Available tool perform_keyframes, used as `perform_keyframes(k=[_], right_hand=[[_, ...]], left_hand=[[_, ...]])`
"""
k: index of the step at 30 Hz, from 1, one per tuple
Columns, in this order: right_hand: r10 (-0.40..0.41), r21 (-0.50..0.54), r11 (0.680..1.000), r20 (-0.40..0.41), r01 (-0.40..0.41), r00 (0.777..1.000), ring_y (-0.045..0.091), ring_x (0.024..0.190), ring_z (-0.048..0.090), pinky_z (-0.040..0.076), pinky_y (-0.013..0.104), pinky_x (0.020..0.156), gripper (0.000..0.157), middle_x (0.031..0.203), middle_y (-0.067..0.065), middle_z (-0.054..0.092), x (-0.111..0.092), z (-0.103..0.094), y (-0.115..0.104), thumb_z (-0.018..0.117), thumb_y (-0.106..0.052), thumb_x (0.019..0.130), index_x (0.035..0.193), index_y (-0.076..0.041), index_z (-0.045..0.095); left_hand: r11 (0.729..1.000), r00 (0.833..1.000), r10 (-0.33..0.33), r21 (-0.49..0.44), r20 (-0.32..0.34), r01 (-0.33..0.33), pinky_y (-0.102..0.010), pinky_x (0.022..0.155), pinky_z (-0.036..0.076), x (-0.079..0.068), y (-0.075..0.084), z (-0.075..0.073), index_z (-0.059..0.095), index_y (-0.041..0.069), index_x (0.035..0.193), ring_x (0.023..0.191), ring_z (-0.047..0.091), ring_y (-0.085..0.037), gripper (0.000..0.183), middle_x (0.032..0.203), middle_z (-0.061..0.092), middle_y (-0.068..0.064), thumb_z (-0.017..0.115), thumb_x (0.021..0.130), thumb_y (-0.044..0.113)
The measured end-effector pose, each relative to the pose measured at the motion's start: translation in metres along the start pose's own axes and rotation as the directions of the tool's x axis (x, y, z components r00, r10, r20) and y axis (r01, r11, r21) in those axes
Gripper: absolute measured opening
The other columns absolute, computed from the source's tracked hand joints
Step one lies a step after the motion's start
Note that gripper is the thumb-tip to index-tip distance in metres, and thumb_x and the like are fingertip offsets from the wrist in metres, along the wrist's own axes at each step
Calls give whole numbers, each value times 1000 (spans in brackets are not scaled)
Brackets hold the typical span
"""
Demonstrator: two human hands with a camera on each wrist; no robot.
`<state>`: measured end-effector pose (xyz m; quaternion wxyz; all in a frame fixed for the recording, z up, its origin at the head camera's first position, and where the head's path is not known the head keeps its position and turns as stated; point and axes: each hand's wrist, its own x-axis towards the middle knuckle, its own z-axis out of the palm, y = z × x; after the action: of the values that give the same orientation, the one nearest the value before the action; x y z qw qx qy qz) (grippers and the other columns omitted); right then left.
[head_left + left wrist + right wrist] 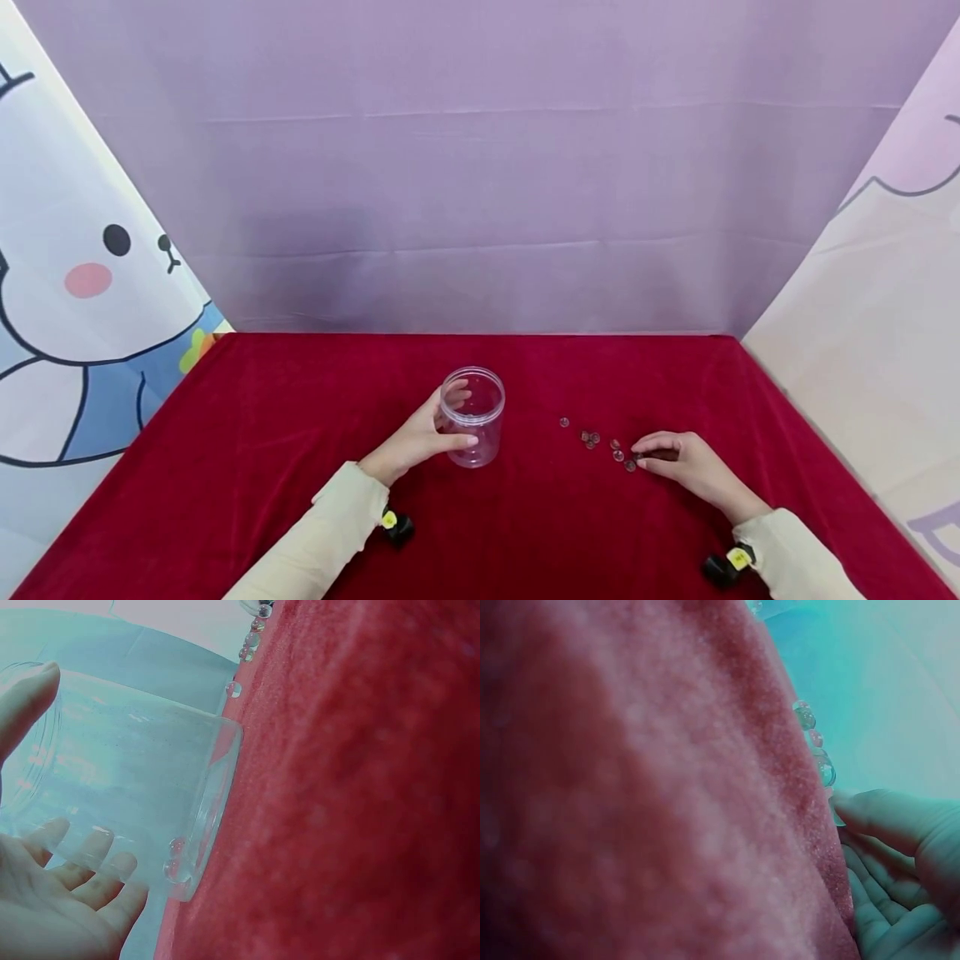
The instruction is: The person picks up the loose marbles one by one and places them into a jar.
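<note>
My left hand [414, 442] holds a clear plastic jar [486, 440], thumb on the near side and fingers round the far side. The jar has no lid on and stands on the red cloth. In the left wrist view, a couple of clear marbles [173, 870] show at its bottom. To the right, my right hand [693, 468] pinches a glass marble [638, 457] between thumb and fingertips, low at the cloth. That marble is partly hidden by the fingers. Several loose marbles [618, 456] lie between the jar and the right hand.
A red velvet cloth [315, 383] covers the table. Behind it hangs a purple curtain [480, 192]. Printed panels flank both sides, the left one [67, 208] with a cartoon animal. One marble [564, 422] lies apart from the others, nearer the jar.
</note>
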<state>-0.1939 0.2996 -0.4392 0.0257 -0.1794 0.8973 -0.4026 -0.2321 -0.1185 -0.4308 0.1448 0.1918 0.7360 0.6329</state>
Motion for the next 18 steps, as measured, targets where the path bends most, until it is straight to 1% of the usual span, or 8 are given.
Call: perform_keyframes(k=[3, 7, 13, 18], right_hand=[[15, -6, 1000, -12, -15, 1000, 2, 94, 60, 50, 18, 75, 20, 105, 6, 68, -1, 0, -2, 71, -21, 85, 101, -10, 72], [28, -15, 999, -31, -28, 999, 2, 94, 60, 50, 19, 75, 20, 104, 4, 68, -2, -1, -5, 72, -21, 84, 101, -12, 72], [40, 3, 999, -47, -40, 998, 1, 91, 60, 51, 19, 72, 20, 103, 5, 69, -4, -1, -8, 71, -20, 84, 101, -11, 72], [52, 37, 998, -33, -51, 998, 0, 89, 61, 52, 20, 70, 23, 104, 8, 69, -3, -3, -11, 70, -20, 86, 105, -8, 71]], left_hand=[[1000, 1000, 2, 0, 4, -2, -53, 108, 26, 0, 0, 0, 24, 12, 147, 135, 32, -35, 82, 147, 33, -15, 73, 82, 12], [1000, 1000, 4, -1, 2, -4, -53, 108, 26, 0, 0, 0, 25, 13, 147, 135, 32, -35, 80, 147, 33, -16, 72, 82, 11], [1000, 1000, 5, -1, 10, -5, -52, 108, 27, 0, -1, 1, 24, 12, 147, 136, 30, -34, 80, 147, 32, -16, 71, 83, 9], [1000, 1000, 3, 7, 2, -3, -52, 107, 29, 0, -1, 1, 24, 14, 147, 136, 31, -33, 80, 147, 32, -15, 71, 82, 9]])
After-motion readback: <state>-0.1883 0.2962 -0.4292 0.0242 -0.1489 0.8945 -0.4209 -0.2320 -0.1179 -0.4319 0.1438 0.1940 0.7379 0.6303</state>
